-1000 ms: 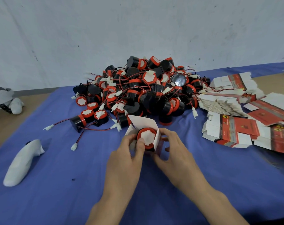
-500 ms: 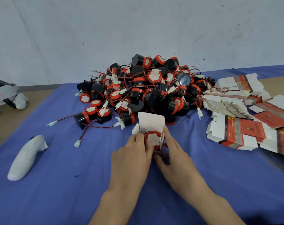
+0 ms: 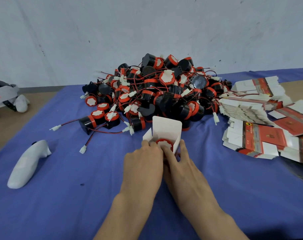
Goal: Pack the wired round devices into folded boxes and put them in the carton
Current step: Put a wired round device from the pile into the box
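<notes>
both hands have drawn close together since a second ago, and the round device (image 3: 164,143) has sunk lower into the box (image 3: 166,125), with its back flap now standing upright behind it.

nearest, two bare forearms reach in over the blue cloth (image 3: 74,201) that covers the worktop (image 3: 7,122). the left hand (image 3: 143,163) has its fingers bent over the box's near left edge, fingertips on the red rim of the device. the right hand (image 3: 183,168) pinches the right wall of the box, first finger inside on the device and the other fingers outside; its thumb is hidden. the box stands on the cloth at the middle, mouth up, with a small side flap splayed to the left. the device sits inside it, only its red ring and white centre showing.

to the left, well apart from the hands, a white controller (image 3: 27,163) lies on the cloth. on the right, stacks of flat boxes (image 3: 261,141), white and red, spread towards the far edge.

just beyond the box rises a heap of devices (image 3: 164,94), black with red rings, tangled in red and black wires with white plugs. a few lie loose at its left foot.

far left, a white headset (image 3: 3,94) rests on the bare worktop. a pale scuffed wall (image 3: 95,32) closes the back.
</notes>
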Available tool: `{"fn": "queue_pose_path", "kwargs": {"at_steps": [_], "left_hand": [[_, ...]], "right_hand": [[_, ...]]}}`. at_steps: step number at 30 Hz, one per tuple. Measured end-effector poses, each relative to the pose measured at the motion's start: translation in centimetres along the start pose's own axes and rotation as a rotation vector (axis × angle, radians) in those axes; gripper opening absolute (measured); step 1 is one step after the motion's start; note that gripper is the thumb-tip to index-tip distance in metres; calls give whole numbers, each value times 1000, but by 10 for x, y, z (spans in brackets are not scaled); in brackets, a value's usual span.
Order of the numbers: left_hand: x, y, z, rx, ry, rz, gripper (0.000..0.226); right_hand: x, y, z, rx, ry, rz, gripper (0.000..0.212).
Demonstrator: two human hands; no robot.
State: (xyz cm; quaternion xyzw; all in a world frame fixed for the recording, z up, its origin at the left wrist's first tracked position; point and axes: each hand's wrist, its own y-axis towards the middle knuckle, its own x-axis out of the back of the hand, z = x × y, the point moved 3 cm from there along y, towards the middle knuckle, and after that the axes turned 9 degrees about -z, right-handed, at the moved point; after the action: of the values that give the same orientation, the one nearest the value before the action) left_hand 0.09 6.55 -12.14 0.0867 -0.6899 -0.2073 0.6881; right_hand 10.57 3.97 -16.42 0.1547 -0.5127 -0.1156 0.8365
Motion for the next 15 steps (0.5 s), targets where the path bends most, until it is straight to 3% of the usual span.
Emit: {"fn": "queue_pose_path", "kwargs": {"at_steps": [5, 8, 11, 15], "left_hand": [[-2, -14, 15, 22, -269, -153, 17], [-9, -18, 26, -57, -365, -122, 18], [-11, -17, 36, -136, -370, -90, 25], [1, -22, 34, -179, -396, -220, 34]], "right_hand": [[5, 2, 1, -36, -15, -5, 39], [8, 2, -1, -33, -11, -32, 40], [9, 1, -3, -14, 29, -52, 39], [11, 2, -7, 20, 61, -48, 37]]}}
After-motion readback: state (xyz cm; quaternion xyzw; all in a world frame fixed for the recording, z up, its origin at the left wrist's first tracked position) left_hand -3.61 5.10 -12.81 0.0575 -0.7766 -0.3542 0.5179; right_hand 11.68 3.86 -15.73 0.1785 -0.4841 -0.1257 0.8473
